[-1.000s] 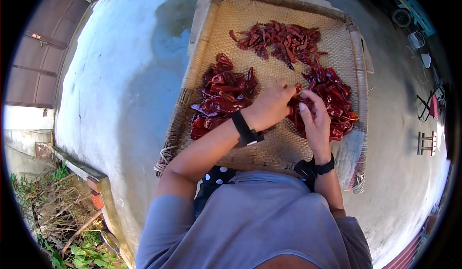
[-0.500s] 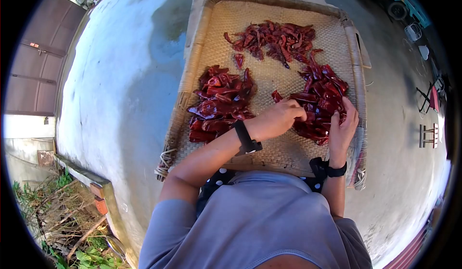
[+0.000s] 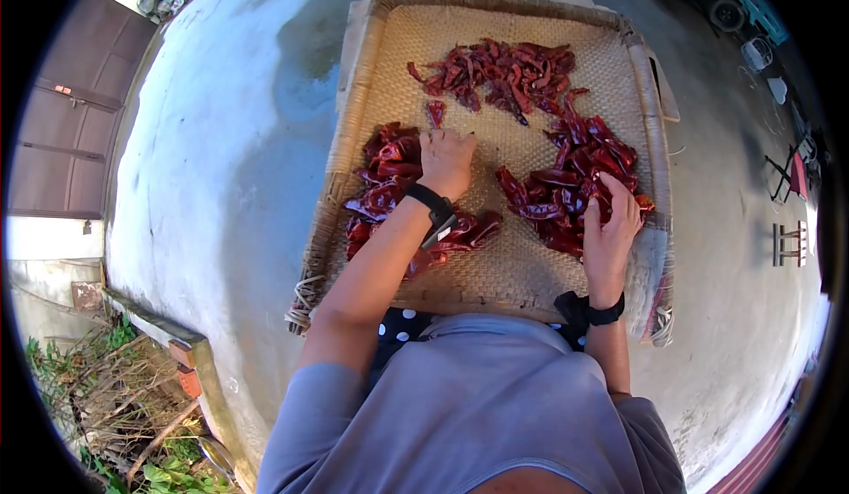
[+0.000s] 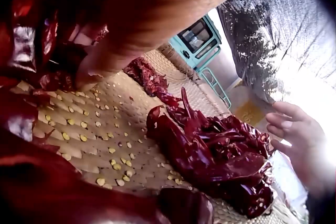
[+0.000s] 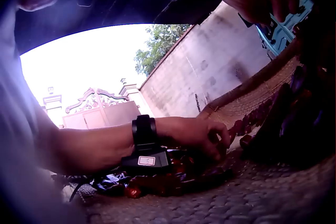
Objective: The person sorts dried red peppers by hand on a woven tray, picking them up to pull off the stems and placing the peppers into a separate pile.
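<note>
A person in a grey shirt (image 3: pixel 478 388) has both hands over a shallow woven tray (image 3: pixel 531 283), which holds red peppers in three piles. The left pile (image 3: pixel 376 198) and the right pile (image 3: pixel 566 202) are of large, glossy peppers. The far pile (image 3: pixel 508 69) is of smaller, duller, more shrivelled pieces. One loose piece (image 3: pixel 435 114) lies between the far pile and the left pile, just beyond the fingertips of the left hand (image 3: pixel 447 165).

That hand reaches down at the inner edge of the left pile. The right wrist view shows its fingers bent towards the thumb, low by the peppers, but I cannot tell whether they hold one. The right hand (image 3: pixel 612 237) is beside the near outer edge of the right pile, its thumb apart from loosely bent fingers, with nothing seen in its grasp. Each wrist wears a black band.

The left wrist view shows pale yellow seeds (image 4: pixel 116 166) scattered on the weave between the left and right piles. Beyond the tray are a blue-green vehicle (image 4: pixel 197 37), a gate (image 5: pixel 100 111) and a plain wall (image 5: pixel 205 71). Concrete floor (image 3: pixel 239 184) surrounds the tray, and a small stool (image 3: pixel 789 245) stands off to the right.
</note>
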### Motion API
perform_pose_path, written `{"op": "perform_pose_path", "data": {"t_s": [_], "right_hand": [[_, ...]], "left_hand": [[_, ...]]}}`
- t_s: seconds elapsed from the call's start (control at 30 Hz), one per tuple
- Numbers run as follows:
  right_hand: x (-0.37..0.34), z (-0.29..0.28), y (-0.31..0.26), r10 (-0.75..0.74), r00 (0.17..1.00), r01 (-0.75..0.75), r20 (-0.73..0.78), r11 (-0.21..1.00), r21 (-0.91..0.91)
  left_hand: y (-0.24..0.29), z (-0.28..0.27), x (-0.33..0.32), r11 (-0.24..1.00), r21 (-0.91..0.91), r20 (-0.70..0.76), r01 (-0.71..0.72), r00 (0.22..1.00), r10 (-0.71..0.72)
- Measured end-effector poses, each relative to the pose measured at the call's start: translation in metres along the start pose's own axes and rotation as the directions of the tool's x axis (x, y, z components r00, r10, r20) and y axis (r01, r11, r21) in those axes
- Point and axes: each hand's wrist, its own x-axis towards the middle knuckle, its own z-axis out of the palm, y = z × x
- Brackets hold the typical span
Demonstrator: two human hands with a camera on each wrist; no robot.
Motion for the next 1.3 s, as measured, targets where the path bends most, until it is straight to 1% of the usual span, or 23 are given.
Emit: {"op": "perform_pose_path", "data": {"t_s": [0.03, 0.13, 0.2, 0.23, 0.33, 0.37, 0.47, 0.5, 0.57, 0.6, 0.67, 0.73, 0.77, 0.8, 0.87, 0.9, 0.97, 1.0, 1.07, 1.13, 1.2, 1.27, 1.3], "right_hand": [[0.000, -0.001, -0.002, -0.016, 1.000, 0.015, -0.006, 0.999, -0.040], [0.002, -0.003, -0.005, -0.083, 0.997, 0.083, -0.011, 0.995, 0.048], [0.001, 0.000, -0.012, -0.083, 0.996, 0.080, 0.012, 0.980, 0.181], [0.002, 0.002, -0.016, -0.084, 0.996, 0.076, 0.022, 0.966, 0.246], [0.002, 0.010, -0.025, -0.035, 0.987, -0.024, 0.154, 0.932, 0.362], [0.001, 0.015, -0.026, -0.043, 0.987, -0.016, 0.156, 0.932, 0.361], [-0.001, 0.023, -0.025, 0.047, 0.955, -0.217, 0.293, 0.784, 0.581], [-0.001, 0.026, -0.022, -0.031, 0.972, -0.105, 0.232, 0.829, 0.549], [-0.003, 0.023, -0.022, -0.002, 0.968, -0.138, 0.253, 0.836, 0.531], [-0.002, 0.020, -0.022, 0.012, 0.965, -0.153, 0.263, 0.839, 0.523], [-0.002, 0.014, -0.022, 0.092, 0.982, -0.162, 0.164, 0.854, 0.494], [0.000, 0.006, -0.013, 0.100, 0.991, -0.129, 0.087, 0.887, 0.444], [0.001, 0.003, -0.008, 0.075, 0.997, -0.070, 0.002, 0.923, 0.378], [0.002, -0.003, -0.004, 0.042, 0.999, -0.037, -0.015, 0.963, 0.266], [0.003, -0.010, -0.006, -0.135, 0.982, 0.125, -0.129, 0.989, -0.084], [0.002, -0.010, -0.010, -0.010, 0.999, 0.015, -0.038, 0.989, 0.145], [-0.003, -0.006, -0.024, 0.148, 0.966, -0.236, 0.210, 0.837, 0.494], [-0.004, 0.001, -0.023, 0.084, 0.947, -0.241, 0.309, 0.824, 0.513], [-0.011, 0.012, -0.033, 0.093, 0.900, -0.342, 0.426, 0.758, 0.556], [-0.015, 0.023, -0.033, 0.054, 0.884, -0.323, 0.464, 0.790, 0.522], [-0.015, 0.025, -0.036, 0.091, 0.906, -0.338, 0.413, 0.742, 0.579], [-0.011, 0.018, -0.028, 0.108, 0.900, -0.330, 0.422, 0.801, 0.500], [-0.009, 0.015, -0.025, 0.129, 0.917, -0.322, 0.378, 0.800, 0.507]], "left_hand": [[0.003, -0.003, -0.001, 0.998, -0.055, -0.034, -0.040, 0.999, 0.038], [0.020, -0.016, -0.013, 0.962, -0.222, -0.116, -0.156, 0.984, 0.133], [0.039, -0.028, -0.023, 0.911, -0.345, -0.137, -0.228, 0.972, 0.192], [0.044, -0.028, -0.026, 0.872, -0.393, -0.198, -0.292, 0.953, 0.230], [0.056, -0.035, -0.034, 0.680, -0.710, -0.060, -0.182, 0.978, 0.200], [0.058, -0.040, -0.038, 0.710, -0.676, -0.045, -0.200, 0.972, 0.231], [0.063, -0.046, -0.045, 0.605, -0.771, -0.010, -0.199, 0.954, 0.300], [0.063, -0.045, -0.047, 0.586, -0.793, 0.019, -0.168, 0.954, 0.299], [0.061, -0.042, -0.050, 0.547, -0.831, 0.079, -0.102, 0.952, 0.297], [0.059, -0.038, -0.051, 0.471, -0.881, 0.106, -0.041, 0.954, 0.280], [0.055, -0.025, -0.051, 0.304, -0.949, 0.163, 0.082, 0.954, 0.253], [0.047, -0.022, -0.048, 0.190, -0.966, 0.221, 0.177, 0.945, 0.242], [0.045, -0.021, -0.047, 0.131, -0.966, 0.250, 0.224, 0.938, 0.238], [0.045, -0.023, -0.046, 0.083, -0.963, 0.266, 0.255, 0.943, 0.199], [0.048, -0.029, -0.046, -0.017, -0.951, 0.303, 0.307, 0.945, 0.122], [0.050, -0.032, -0.046, -0.063, -0.940, 0.326, 0.334, 0.939, 0.113], [0.055, -0.031, -0.046, -0.150, -0.944, 0.279, 0.293, 0.954, 0.111], [0.058, -0.031, -0.046, -0.192, -0.943, 0.254, 0.270, 0.961, 0.106], [0.065, -0.034, -0.046, -0.258, -0.935, 0.231, 0.244, 0.970, 0.079], [0.069, -0.034, -0.047, -0.289, -0.930, 0.223, 0.228, 0.974, 0.050], [0.071, -0.033, -0.049, -0.288, -0.931, 0.227, 0.222, 0.974, 0.018], [0.069, -0.024, -0.047, -0.207, -0.955, 0.214, 0.213, 0.977, 0.016], [0.069, -0.023, -0.047, -0.173, -0.961, 0.215, 0.214, 0.977, 0.013]]}}
